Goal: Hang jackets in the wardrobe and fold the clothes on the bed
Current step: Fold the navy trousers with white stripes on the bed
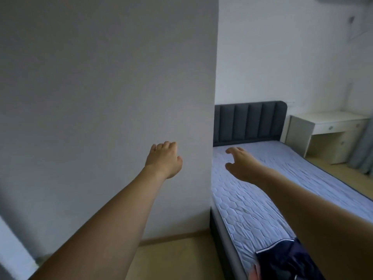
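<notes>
Both my arms stretch forward and hold nothing. My left hand (pixel 164 158) hovers in front of a plain grey-white wall, its fingers loosely curled. My right hand (pixel 240 163) reaches over the bed (pixel 252 199), fingers relaxed and spread. The bed has a light blue quilted mattress and a dark grey padded headboard (pixel 249 122). A dark navy garment (pixel 282 261) with a thin white stripe lies bunched on the near end of the mattress, partly hidden under my right forearm. No wardrobe is in view.
A wide wall (pixel 101 98) fills the left half of the view, ending at a corner beside the bed. A white desk (pixel 327 130) stands right of the headboard, with a grey curtain (pixel 363 150) at the far right. Light wooden floor (pixel 177 259) lies below.
</notes>
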Demonstrator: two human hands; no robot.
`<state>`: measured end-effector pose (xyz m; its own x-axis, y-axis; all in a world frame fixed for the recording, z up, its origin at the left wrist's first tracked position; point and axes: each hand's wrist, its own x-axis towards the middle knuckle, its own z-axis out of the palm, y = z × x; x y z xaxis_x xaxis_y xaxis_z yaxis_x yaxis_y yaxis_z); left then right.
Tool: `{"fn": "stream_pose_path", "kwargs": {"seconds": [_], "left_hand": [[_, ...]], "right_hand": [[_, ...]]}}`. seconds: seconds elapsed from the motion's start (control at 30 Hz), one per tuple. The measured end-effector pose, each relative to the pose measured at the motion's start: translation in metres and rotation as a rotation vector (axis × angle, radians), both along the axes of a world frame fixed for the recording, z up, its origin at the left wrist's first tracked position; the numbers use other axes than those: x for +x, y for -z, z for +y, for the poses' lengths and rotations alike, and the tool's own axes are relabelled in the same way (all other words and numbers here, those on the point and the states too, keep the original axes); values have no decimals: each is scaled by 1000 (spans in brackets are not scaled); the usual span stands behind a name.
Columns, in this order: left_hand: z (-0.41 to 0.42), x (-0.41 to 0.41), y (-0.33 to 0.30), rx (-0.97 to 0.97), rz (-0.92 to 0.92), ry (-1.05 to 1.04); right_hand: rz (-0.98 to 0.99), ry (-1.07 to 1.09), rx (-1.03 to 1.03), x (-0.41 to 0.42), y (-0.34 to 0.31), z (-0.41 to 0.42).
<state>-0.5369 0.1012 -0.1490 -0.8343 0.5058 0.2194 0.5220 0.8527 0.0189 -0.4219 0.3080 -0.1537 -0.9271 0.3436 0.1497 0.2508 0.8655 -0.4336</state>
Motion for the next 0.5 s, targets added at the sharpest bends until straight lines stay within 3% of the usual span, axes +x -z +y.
{"fn": "stream_pose_path", "kwargs": {"seconds": [0.27, 0.5], "left_hand": [[168, 82, 47, 22, -125, 19], [291, 95, 110, 18, -286, -6]], "right_hand": [[-115, 13, -61, 71, 44, 184], [-230, 60, -121, 114, 93, 325]]}}
